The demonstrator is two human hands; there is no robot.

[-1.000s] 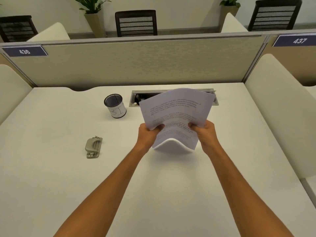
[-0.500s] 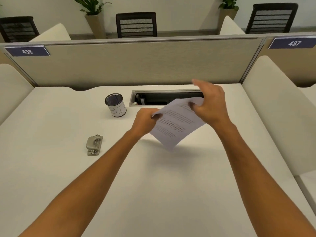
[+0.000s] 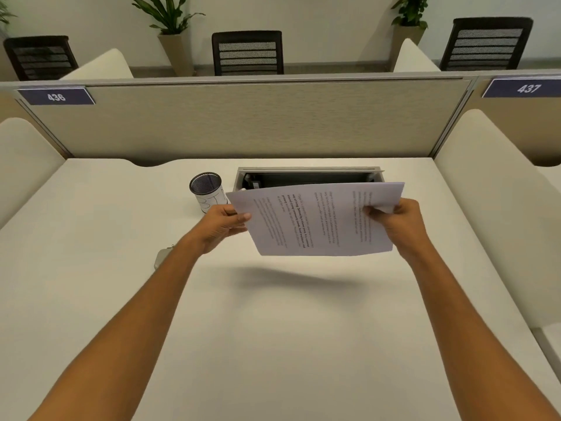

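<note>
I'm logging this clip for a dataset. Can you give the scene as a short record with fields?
Held: printed sheets, in the air, text sideways
Left hand: pinches their left edge
Right hand: grips their right edge
Desk: white, shadow under the sheets
Pen cup: mesh, upright, beside left hand
Cable slot: open, behind the sheets
Grey item: mostly hidden by left forearm

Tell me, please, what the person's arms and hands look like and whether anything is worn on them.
Both are bare. The left arm and right arm show no sleeve from the picture's bottom edge up to the wrist. The left hand and right hand wear no gloves, and no watch, bracelet or ring shows on the sides in view.
</note>
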